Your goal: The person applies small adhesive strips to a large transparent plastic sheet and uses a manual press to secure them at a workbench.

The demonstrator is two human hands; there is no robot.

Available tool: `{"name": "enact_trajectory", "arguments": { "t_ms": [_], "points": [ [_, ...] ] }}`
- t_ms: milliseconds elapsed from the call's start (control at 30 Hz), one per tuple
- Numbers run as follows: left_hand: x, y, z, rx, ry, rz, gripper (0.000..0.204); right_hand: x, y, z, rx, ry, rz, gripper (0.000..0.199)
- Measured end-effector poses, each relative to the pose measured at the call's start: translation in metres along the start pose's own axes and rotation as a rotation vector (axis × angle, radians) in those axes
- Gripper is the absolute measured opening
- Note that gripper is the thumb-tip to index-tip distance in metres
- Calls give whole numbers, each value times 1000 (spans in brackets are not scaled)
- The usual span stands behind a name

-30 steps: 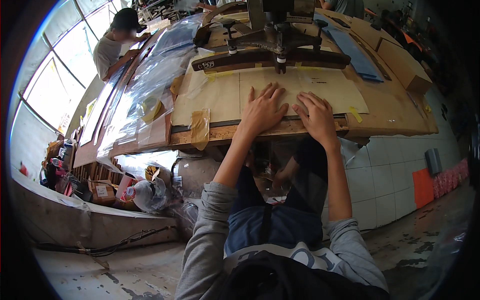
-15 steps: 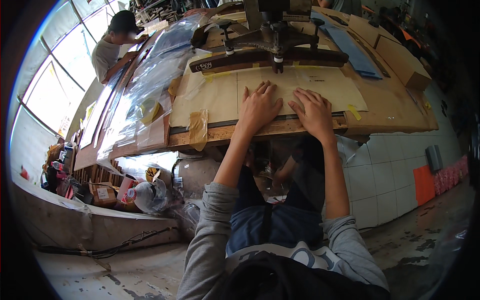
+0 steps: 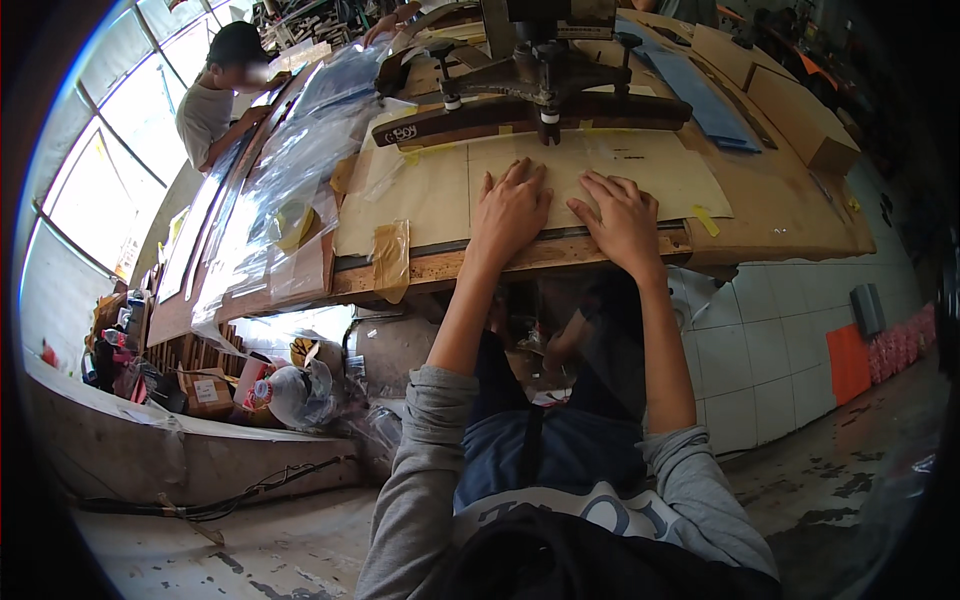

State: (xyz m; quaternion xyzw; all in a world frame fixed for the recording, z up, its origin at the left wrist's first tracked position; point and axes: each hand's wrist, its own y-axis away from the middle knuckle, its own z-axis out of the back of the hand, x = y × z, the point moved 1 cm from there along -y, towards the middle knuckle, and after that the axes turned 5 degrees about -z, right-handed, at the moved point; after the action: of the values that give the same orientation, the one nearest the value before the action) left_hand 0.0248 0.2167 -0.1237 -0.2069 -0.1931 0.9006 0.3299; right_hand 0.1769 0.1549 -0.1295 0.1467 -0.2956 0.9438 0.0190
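Both my hands rest on a cream sheet [image 3: 400, 205] at the table's near edge. Palm down, my left hand [image 3: 511, 212] lies with its fingers stretched forward and slightly apart. My right hand [image 3: 622, 220] presses lightly beside it, fingers a little bent, thumb apart; neither holds anything. Just beyond my fingertips hangs a dark metal machine head [image 3: 547, 85] with a long curved bar [image 3: 440, 128] across the sheet. Brown tape [image 3: 391, 258] folds over the near edge to the left, and a yellow tape piece [image 3: 706, 221] sits at the sheet's right corner.
Clear plastic film [image 3: 290, 165] covers the table's left part. Blue strips [image 3: 700, 95] and a cardboard box [image 3: 805, 120] lie to the right. A person [image 3: 215, 110] leans at the far left edge. Below left are a large plastic bottle [image 3: 300, 390] and cartons [image 3: 207, 392].
The view has shifted slightly. My hands stay on the sheet in nearly the same place. At the back of the table, another person's hand now shows more clearly above the film.
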Motion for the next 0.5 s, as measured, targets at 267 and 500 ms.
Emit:
{"name": "enact_trajectory", "arguments": {
  "t_ms": [267,500],
  "points": [
    [-1,0,0,-19,-13,5,41,1,-2,2,17,5,-18,46],
    [-1,-1,0,-32,-14,9,41,1,-5,2,40,-4,-34,44]
  ]
}}
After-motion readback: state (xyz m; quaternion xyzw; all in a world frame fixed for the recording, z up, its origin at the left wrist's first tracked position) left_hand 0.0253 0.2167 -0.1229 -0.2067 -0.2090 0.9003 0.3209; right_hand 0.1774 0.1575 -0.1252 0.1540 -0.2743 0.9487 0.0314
